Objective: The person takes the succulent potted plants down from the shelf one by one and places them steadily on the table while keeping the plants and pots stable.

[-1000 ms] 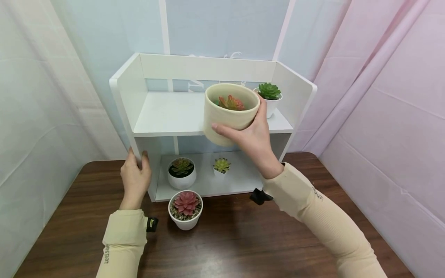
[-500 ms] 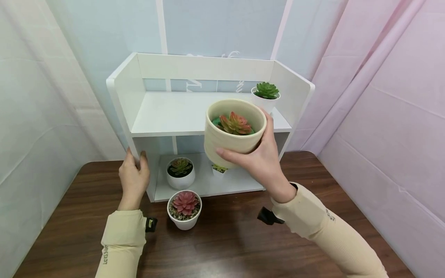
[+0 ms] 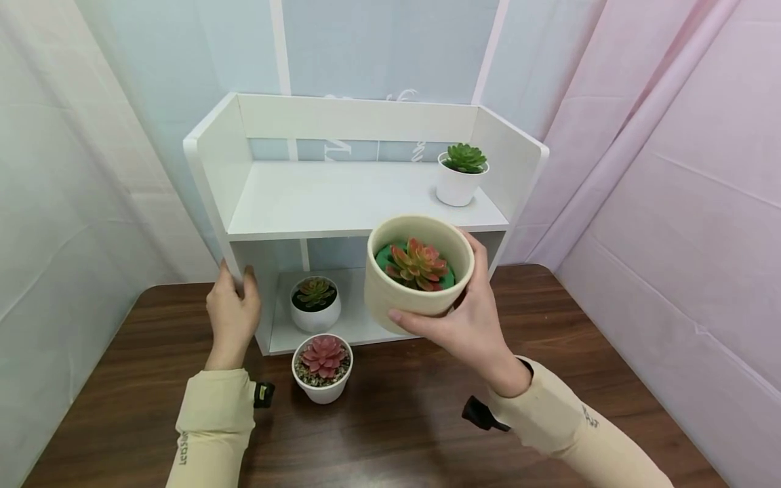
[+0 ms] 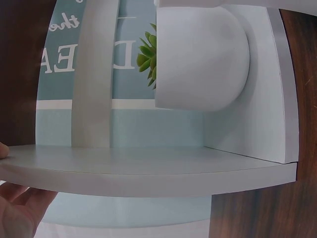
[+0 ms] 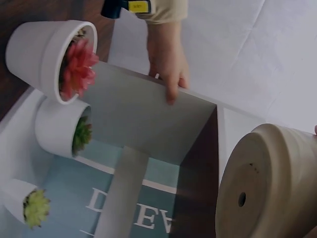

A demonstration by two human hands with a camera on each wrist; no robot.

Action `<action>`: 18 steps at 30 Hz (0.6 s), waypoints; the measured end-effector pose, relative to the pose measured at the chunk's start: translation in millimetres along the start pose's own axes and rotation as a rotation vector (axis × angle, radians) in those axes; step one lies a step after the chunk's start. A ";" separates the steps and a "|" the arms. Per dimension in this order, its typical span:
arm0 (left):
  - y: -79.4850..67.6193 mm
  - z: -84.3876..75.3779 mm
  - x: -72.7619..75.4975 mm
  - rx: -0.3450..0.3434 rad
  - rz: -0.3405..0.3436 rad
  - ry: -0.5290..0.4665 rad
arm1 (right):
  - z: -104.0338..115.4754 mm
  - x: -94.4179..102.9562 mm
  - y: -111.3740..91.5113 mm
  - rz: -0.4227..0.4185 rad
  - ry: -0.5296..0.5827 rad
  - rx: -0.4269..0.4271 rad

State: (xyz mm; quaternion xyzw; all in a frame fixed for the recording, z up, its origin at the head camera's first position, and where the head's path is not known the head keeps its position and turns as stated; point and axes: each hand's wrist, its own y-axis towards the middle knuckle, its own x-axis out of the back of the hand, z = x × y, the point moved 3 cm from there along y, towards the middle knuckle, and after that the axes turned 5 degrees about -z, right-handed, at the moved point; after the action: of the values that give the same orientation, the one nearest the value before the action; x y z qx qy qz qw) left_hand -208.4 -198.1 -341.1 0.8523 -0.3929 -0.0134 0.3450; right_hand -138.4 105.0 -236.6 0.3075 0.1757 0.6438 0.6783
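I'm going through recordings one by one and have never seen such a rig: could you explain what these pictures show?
There is no machine here: a person works with two bare hands. The wide picture comes from a camera worn on the head; the other two come from one camera on each wrist. The left hand grips the side of a white shelf unit on a brown table. The right hand holds a cream pot with a reddish succulent inside. A green plant stands on the upper shelf; a darker potted plant and a small yellow-green plant are on the lower one. A red plant stands on the table in front.
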 end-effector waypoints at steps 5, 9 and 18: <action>0.2 1.4 -0.3 -0.005 0.001 -0.004 | -9.9 1.9 -10.7 0.016 -0.042 -0.015; 0.3 1.6 -0.4 -0.008 0.000 -0.003 | -18.0 1.7 -17.8 0.027 -0.050 -0.025; 0.2 1.0 -0.3 0.001 0.005 -0.001 | -40.6 0.7 -35.9 0.055 -0.052 -0.067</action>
State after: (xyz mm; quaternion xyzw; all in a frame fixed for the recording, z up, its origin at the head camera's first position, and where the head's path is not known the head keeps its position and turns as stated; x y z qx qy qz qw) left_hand -209.1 -198.5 -341.8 0.8516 -0.3950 -0.0129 0.3444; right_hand -136.6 114.0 -290.0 0.3060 0.1276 0.6596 0.6745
